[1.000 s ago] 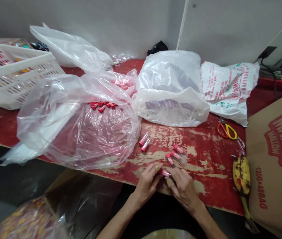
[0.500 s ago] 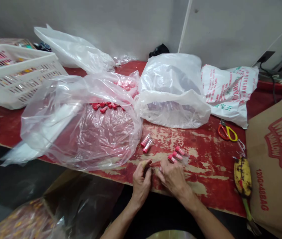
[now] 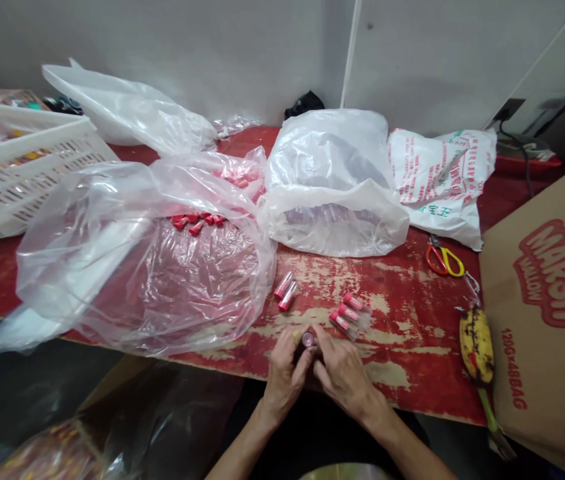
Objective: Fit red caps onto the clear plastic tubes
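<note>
My left hand (image 3: 282, 370) and my right hand (image 3: 343, 370) meet at the table's front edge, fingers curled round a small tube (image 3: 308, 339). Its round, clear end points up toward me; the rest is hidden by my fingers. Just beyond my right hand lie three small clear tubes with red ends (image 3: 349, 312), side by side. Past my left hand rest two more red-and-clear tubes (image 3: 286, 291). Further left, a large clear plastic bag (image 3: 202, 280) lies open with several red pieces (image 3: 195, 224) in it.
A white bag (image 3: 330, 157) of clear tubes stands behind, beside a printed white sack (image 3: 442, 183). Scissors (image 3: 444, 259), a spotted banana (image 3: 476, 345) and a cardboard box (image 3: 547, 313) are at the right. A white basket (image 3: 37, 177) stands at the left on the worn red table (image 3: 322, 273).
My hands have come together, and the tube's round end now shows between them. The whole view has shifted slightly; the tubes on the table lie as before.
</note>
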`<act>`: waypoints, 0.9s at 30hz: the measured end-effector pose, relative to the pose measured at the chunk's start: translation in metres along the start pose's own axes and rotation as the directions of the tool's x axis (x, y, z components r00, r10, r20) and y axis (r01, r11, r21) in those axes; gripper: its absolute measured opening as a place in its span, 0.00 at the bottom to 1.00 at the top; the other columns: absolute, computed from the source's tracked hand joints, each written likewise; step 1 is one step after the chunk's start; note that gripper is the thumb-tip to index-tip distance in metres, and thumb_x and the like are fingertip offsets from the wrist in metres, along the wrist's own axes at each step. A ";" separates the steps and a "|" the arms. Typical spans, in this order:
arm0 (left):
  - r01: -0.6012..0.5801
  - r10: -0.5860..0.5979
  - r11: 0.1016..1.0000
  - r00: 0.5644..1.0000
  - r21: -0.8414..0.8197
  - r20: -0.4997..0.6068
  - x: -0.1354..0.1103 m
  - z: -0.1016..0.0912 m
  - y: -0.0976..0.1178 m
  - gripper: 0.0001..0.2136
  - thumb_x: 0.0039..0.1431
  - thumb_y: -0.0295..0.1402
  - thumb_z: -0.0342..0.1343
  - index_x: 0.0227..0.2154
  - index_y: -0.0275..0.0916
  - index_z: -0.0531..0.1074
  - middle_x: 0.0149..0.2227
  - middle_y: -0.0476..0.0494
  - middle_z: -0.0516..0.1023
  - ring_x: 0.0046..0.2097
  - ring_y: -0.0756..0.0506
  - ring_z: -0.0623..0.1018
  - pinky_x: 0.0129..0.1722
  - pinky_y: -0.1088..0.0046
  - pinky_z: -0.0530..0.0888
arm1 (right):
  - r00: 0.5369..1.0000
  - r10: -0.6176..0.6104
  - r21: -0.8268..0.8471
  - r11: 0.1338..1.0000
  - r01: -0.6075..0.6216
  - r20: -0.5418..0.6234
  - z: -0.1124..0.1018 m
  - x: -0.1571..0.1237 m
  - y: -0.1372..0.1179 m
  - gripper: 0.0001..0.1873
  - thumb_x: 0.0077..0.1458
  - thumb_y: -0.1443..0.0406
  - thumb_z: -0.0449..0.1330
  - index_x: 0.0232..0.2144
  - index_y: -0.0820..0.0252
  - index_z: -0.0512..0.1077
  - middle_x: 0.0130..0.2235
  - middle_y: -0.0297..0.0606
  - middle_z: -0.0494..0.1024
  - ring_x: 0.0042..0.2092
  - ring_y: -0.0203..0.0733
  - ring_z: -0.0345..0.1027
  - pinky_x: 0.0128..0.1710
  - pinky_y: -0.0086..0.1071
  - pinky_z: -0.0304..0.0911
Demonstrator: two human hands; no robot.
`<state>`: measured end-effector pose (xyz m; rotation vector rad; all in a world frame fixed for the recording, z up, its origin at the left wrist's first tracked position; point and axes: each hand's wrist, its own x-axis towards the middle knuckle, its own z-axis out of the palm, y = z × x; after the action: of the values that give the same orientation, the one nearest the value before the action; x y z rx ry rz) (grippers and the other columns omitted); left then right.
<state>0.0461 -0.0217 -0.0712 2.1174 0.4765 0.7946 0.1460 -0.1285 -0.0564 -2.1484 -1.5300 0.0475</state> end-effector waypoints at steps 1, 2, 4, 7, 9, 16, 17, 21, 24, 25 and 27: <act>0.019 -0.019 1.000 1.000 0.011 -0.019 -0.001 0.001 -0.001 0.13 0.60 0.30 0.51 0.48 0.38 0.68 0.43 0.40 0.76 0.45 0.43 0.76 0.46 0.64 0.73 | 0.998 -0.006 -0.011 1.000 0.005 -0.061 -0.002 -0.004 0.005 0.26 0.54 0.73 0.47 0.56 0.69 0.56 0.47 0.46 0.74 0.42 0.43 0.71 0.39 0.33 0.64; 0.046 -0.045 0.999 0.998 0.018 -0.041 -0.001 0.003 -0.003 0.14 0.60 0.31 0.51 0.49 0.38 0.68 0.43 0.39 0.76 0.45 0.44 0.76 0.46 0.65 0.73 | 0.992 0.012 -0.046 0.999 -0.018 -0.123 -0.004 -0.008 0.010 0.24 0.56 0.72 0.47 0.56 0.68 0.57 0.49 0.47 0.73 0.44 0.43 0.70 0.40 0.33 0.64; 0.123 -0.121 0.992 0.989 0.019 -0.083 -0.003 0.005 -0.006 0.16 0.61 0.32 0.50 0.51 0.38 0.66 0.44 0.38 0.76 0.45 0.43 0.76 0.46 0.64 0.73 | 0.974 0.094 -0.147 0.981 -0.126 -0.207 -0.008 -0.012 0.020 0.20 0.58 0.70 0.47 0.53 0.63 0.62 0.48 0.45 0.72 0.42 0.44 0.69 0.37 0.34 0.63; 0.237 -0.234 0.972 0.965 0.008 -0.116 -0.002 0.007 -0.007 0.17 0.60 0.33 0.50 0.52 0.38 0.65 0.41 0.40 0.77 0.41 0.44 0.77 0.43 0.65 0.74 | 0.961 0.180 -0.281 0.930 -0.236 -0.210 -0.010 -0.009 0.031 0.16 0.58 0.68 0.52 0.49 0.58 0.66 0.45 0.43 0.72 0.39 0.45 0.68 0.34 0.33 0.60; 0.229 -0.226 0.973 0.967 0.011 -0.118 0.000 0.006 -0.004 0.16 0.59 0.32 0.51 0.50 0.38 0.66 0.38 0.42 0.76 0.38 0.45 0.77 0.40 0.67 0.74 | 0.961 0.186 -0.347 0.904 -0.250 -0.207 -0.009 -0.004 0.034 0.15 0.57 0.67 0.56 0.48 0.58 0.67 0.45 0.43 0.71 0.40 0.46 0.66 0.35 0.34 0.59; -0.034 0.037 0.998 0.998 0.058 -0.050 0.000 0.006 0.003 0.16 0.56 0.25 0.50 0.48 0.38 0.66 0.41 0.41 0.75 0.44 0.45 0.76 0.44 0.67 0.73 | 0.979 0.138 -0.358 0.916 -0.184 -0.152 -0.010 0.003 0.033 0.15 0.55 0.69 0.58 0.46 0.59 0.69 0.45 0.41 0.74 0.45 0.50 0.63 0.41 0.40 0.54; -0.037 0.040 0.997 0.998 0.064 -0.053 -0.001 0.006 0.002 0.17 0.57 0.25 0.50 0.50 0.38 0.65 0.43 0.40 0.75 0.45 0.44 0.76 0.45 0.66 0.73 | 0.982 0.127 -0.337 0.926 -0.169 -0.143 -0.011 0.002 0.033 0.13 0.56 0.69 0.58 0.45 0.58 0.69 0.44 0.41 0.74 0.45 0.50 0.63 0.41 0.40 0.54; 0.080 -0.075 0.995 0.993 0.055 -0.092 0.000 0.005 -0.003 0.19 0.57 0.25 0.52 0.52 0.38 0.64 0.44 0.40 0.75 0.44 0.45 0.76 0.44 0.67 0.74 | 0.986 0.072 -0.159 0.983 -0.096 -0.152 -0.020 0.000 0.034 0.09 0.61 0.65 0.53 0.43 0.55 0.70 0.41 0.37 0.76 0.48 0.49 0.63 0.46 0.40 0.52; 0.128 -0.124 0.991 0.985 0.034 -0.118 0.006 0.002 -0.006 0.17 0.57 0.26 0.52 0.50 0.39 0.66 0.41 0.42 0.76 0.42 0.45 0.76 0.43 0.68 0.74 | 0.989 0.034 -0.014 0.999 -0.036 -0.144 -0.027 0.008 0.031 0.09 0.63 0.64 0.50 0.42 0.57 0.69 0.40 0.38 0.75 0.43 0.45 0.66 0.44 0.35 0.55; 0.132 -0.126 0.991 0.984 0.032 -0.129 0.008 0.001 -0.006 0.16 0.57 0.27 0.52 0.49 0.39 0.67 0.40 0.43 0.76 0.42 0.45 0.76 0.42 0.69 0.73 | 0.988 0.038 0.014 0.999 -0.037 -0.150 -0.029 0.012 0.029 0.09 0.62 0.64 0.51 0.41 0.58 0.68 0.39 0.38 0.75 0.40 0.43 0.68 0.41 0.33 0.56; 0.133 -0.127 0.991 0.981 0.031 -0.147 0.010 -0.001 -0.007 0.16 0.57 0.27 0.52 0.49 0.39 0.67 0.40 0.43 0.76 0.41 0.46 0.76 0.41 0.69 0.73 | 0.983 0.067 0.028 0.998 -0.063 -0.172 -0.029 0.022 0.024 0.06 0.60 0.64 0.54 0.38 0.58 0.68 0.34 0.36 0.75 0.34 0.41 0.68 0.36 0.32 0.56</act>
<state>0.0523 -0.0107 -0.0727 2.0506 0.7071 0.8726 0.1842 -0.1250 -0.0357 -2.1243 -1.3553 -0.0969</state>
